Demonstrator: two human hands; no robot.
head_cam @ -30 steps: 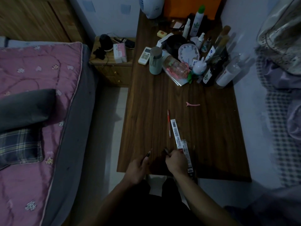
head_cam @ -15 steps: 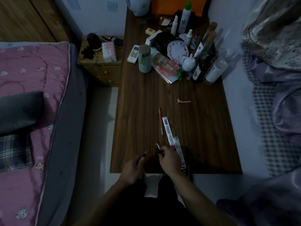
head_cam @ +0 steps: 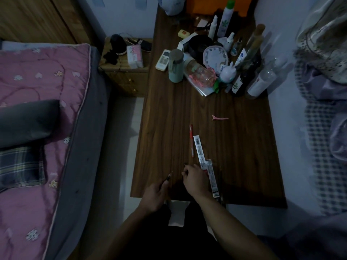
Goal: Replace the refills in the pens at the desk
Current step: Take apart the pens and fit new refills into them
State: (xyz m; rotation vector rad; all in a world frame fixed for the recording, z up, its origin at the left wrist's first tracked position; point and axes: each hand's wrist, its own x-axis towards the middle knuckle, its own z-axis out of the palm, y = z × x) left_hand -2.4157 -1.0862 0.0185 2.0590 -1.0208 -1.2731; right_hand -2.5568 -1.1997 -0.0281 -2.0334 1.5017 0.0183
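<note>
At the bottom of the frame two bare forearms reach up over the near edge of the dark wooden bench (head_cam: pixel 169 128). The left hand (head_cam: pixel 155 196), low and centre-left, has its fingers curled round a dark pen part (head_cam: pixel 168 177) whose pointed tip pokes up and to the right above the knuckles. Just to its right the right hand (head_cam: pixel 195 182) rests on the bench with its fingers pinched together at their tips; something small and dark seems to sit in the pinch, but the dim light makes it hard to tell what. Touching the right edge of that hand lies a narrow refill packet (head_cam: pixel 212 177), and a second refill packet (head_cam: pixel 199 151) with a barcode overlaps its upper end and runs toward the middle of the frame. Just left of that one lies a red pen (head_cam: pixel 191 140), roughly parallel to it. Farther up and to the right, well apart, a pink hair clip (head_cam: pixel 219 118) lies alone. Across the upper part of the frame stands a crowd of bottles (head_cam: pixel 258 85), a pale green cup (head_cam: pixel 176 65), a small clock (head_cam: pixel 216 57) and a remote control (head_cam: pixel 163 60). A pink-quilted bed (head_cam: pixel 37 87) fills the left side.
</note>
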